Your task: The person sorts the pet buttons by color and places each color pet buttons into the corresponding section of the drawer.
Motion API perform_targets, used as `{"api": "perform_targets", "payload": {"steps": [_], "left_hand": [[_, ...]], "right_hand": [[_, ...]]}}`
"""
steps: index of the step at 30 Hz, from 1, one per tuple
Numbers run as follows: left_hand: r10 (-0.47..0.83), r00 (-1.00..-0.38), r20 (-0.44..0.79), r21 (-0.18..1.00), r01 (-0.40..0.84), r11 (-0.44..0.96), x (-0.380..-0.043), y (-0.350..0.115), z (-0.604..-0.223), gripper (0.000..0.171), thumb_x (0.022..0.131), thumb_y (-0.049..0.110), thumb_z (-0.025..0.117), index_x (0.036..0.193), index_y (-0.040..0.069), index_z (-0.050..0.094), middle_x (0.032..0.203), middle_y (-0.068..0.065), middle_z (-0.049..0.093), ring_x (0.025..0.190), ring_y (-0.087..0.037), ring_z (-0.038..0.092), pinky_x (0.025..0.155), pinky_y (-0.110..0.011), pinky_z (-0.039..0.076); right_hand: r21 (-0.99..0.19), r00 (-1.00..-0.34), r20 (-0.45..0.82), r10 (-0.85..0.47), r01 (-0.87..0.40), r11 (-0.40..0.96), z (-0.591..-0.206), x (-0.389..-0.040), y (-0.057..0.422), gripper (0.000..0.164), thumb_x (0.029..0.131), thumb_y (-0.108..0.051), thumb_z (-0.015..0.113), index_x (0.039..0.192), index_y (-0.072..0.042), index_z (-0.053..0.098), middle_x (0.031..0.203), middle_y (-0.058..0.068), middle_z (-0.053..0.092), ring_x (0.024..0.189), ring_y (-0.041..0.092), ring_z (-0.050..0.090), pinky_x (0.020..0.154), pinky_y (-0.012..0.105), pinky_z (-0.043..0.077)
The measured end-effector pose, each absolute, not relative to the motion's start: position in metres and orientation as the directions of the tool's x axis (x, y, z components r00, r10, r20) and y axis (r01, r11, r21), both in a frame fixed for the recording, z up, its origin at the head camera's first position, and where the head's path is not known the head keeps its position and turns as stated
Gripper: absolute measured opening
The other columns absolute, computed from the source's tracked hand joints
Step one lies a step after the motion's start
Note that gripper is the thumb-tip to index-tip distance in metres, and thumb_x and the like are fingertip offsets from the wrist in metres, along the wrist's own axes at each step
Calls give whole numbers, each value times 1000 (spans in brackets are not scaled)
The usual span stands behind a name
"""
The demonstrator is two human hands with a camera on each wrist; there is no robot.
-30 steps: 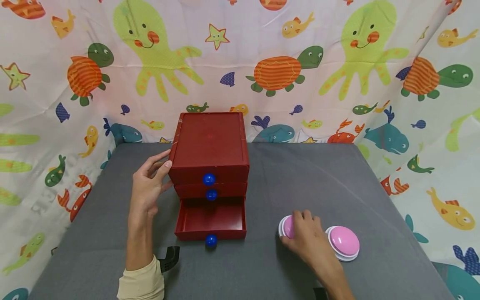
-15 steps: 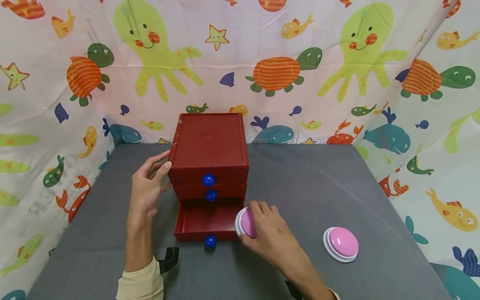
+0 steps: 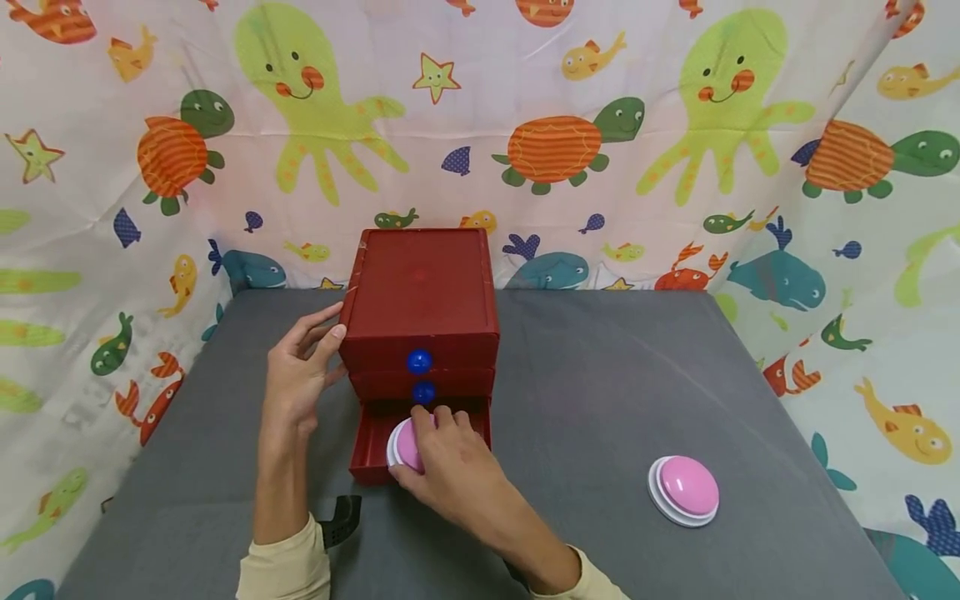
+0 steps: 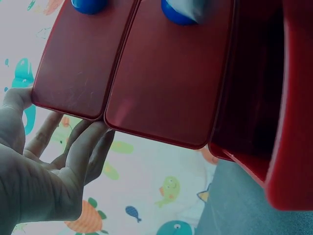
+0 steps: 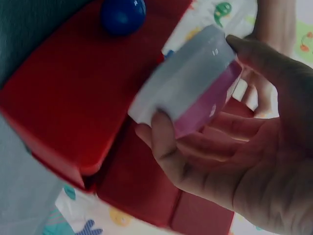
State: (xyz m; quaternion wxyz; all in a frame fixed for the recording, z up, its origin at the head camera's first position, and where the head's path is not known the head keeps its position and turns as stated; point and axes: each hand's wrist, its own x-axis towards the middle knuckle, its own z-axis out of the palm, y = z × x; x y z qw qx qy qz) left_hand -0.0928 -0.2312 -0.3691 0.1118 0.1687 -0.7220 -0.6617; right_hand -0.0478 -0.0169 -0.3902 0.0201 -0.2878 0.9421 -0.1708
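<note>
Over the pulled-out bottom drawer (image 3: 371, 454) of a small red chest of drawers (image 3: 420, 287), my right hand (image 3: 453, 467) grips a round pink push button (image 3: 405, 446) with a white base. In the right wrist view, my thumb and fingers hold the white base (image 5: 183, 73) around its edge, tilted. My left hand (image 3: 300, 371) rests against the chest's left side, thumb near the top front corner. The left wrist view shows those fingers (image 4: 80, 152) touching the side of the upper drawers. A second pink push button (image 3: 686, 487) lies on the table to the right.
Blue round knobs (image 3: 419, 361) sit on the drawer fronts; the upper two drawers are closed. A grey cloth (image 3: 600, 367) covers the table. Behind and at the sides hangs a curtain (image 3: 480, 83) printed with sea animals.
My right hand has carried the gripped push button leftward from beside the other one to above the bottom drawer. My left hand has stayed at the chest's side.
</note>
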Motion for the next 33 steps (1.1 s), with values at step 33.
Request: {"api": "perform_targets", "payload": {"steps": [33], "left_hand": [[-383,-923,-43,994,-79,77,-93,-232,-371,43,104,34,65,146,31,61,121,7,63,119,-16,63,103,-52,56]], "right_hand": [[-202,-793,-5,-609,-595,778,-432,-79,-79,41,96,-47,73,110,-9,72,96,10,66,75,22,61,64,33,60]]}}
